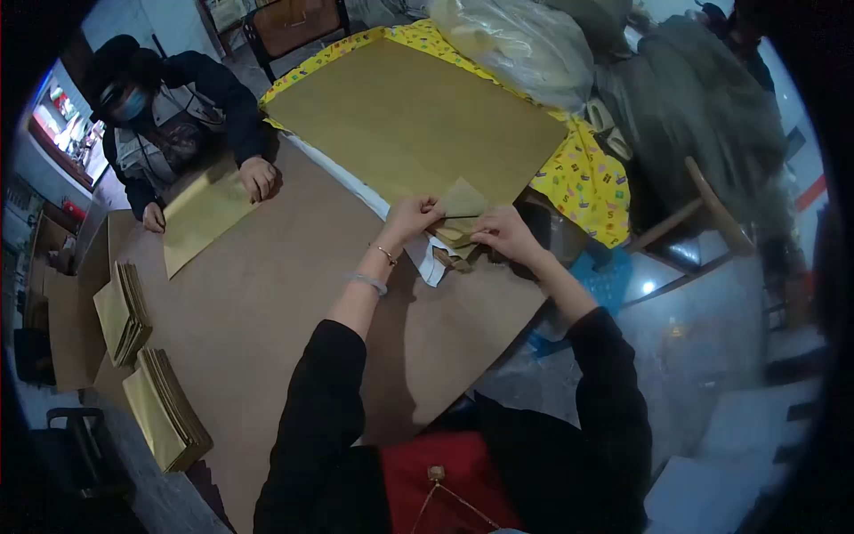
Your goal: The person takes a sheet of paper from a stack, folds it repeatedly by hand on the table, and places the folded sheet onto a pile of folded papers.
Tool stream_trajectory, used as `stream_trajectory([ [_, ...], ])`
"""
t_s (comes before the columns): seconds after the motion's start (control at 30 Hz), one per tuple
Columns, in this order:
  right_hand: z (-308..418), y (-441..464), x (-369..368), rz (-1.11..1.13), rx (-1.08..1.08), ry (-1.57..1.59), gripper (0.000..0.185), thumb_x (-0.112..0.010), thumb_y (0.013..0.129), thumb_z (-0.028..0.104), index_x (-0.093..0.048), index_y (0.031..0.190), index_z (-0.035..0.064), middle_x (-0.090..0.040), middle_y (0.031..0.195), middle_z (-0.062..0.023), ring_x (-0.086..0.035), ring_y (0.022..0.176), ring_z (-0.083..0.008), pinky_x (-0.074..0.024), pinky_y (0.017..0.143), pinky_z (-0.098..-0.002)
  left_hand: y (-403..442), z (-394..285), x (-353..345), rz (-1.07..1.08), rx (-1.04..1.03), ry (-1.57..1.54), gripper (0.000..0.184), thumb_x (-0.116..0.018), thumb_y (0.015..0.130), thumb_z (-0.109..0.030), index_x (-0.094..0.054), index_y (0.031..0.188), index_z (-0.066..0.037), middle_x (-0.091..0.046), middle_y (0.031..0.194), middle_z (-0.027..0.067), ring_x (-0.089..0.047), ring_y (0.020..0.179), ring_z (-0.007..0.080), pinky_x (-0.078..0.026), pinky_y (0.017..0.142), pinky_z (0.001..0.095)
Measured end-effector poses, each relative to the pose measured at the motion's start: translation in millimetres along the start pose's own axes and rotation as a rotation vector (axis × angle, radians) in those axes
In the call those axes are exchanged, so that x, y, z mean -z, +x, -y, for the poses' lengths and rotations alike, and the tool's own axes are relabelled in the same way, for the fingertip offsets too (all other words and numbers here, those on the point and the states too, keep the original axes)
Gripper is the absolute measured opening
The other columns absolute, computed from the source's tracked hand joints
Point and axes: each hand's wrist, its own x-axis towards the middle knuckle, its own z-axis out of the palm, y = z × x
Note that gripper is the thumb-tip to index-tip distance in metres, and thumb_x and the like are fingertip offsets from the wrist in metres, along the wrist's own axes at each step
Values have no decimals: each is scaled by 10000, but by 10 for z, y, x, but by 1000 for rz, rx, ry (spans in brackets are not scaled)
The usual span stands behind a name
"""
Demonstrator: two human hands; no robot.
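Tan paper [463, 200] sits pinched in the left hand [413, 219] and right hand's [507, 234] grip near the board's [400, 107] edge, tabletop [294, 258] spreading leftward.

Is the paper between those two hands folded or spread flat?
Looks folded: the paper shows a pointed flap above layered edges, between left hand and right hand. Part is hidden.

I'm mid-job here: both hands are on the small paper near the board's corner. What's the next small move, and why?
Probably steady the paper with the left hand and smooth it with the right hand: fingers grip it from both sides, and it looks uneven between them. Whether the dark line is a crease is unclear.
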Motion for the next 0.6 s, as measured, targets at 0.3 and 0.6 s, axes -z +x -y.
stream_trajectory([
  [0.3,125,202,122,178,-623,417,228,-716,771,211,-651,811,-4,-621,671,-82,-565,555,-158,-457,527,-297,116,241,-8,-15,-123,-16,327,-643,818,-220,-618,1020,36,-688,788,64,-640,703,114,-496,631,252],
  [0.6,76,292,-74,-160,-192,-204,191,-674,789,228,-646,794,38,-590,703,-86,-584,709,-254,-447,632,-370,-3,44,9,31,-73,7,381,-627,846,-356,-636,961,8,-677,769,92,-641,682,144,-493,629,280],
])
